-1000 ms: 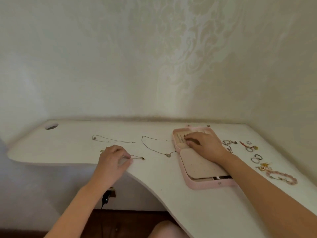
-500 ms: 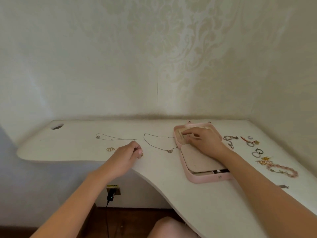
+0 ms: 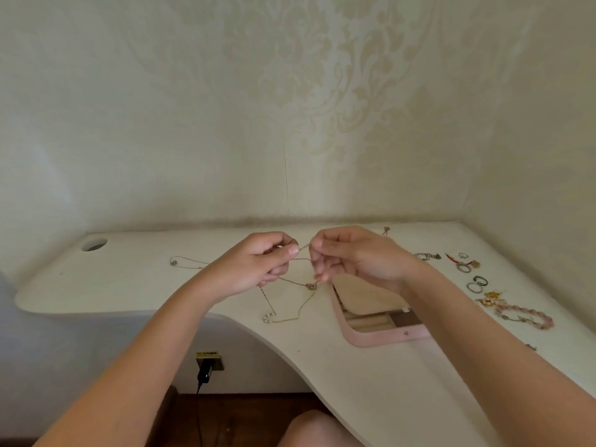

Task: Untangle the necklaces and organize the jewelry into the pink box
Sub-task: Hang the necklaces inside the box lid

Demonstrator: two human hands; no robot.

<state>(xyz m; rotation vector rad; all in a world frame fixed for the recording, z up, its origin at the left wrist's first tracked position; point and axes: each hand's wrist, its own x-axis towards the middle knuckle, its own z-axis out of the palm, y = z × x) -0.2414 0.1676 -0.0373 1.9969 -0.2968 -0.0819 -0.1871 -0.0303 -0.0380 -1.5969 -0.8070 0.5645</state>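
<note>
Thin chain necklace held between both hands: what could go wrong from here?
1. Left hand and right hand pinch the thin gold chain necklace close together; tugging apart could tighten any knot near its ring pendant.
2. Its slack end lies on the white desk near the curved front edge; if dropped, it might slide off.

Box [image 3: 380, 338] on desk [image 3: 145, 285], rings [image 3: 477, 283] right of it, necklace [image 3: 311, 286] left of it

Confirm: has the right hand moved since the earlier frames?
Yes. The right hand lifted off the pink box and shifted left, now pinching a necklace with the left hand.
</note>
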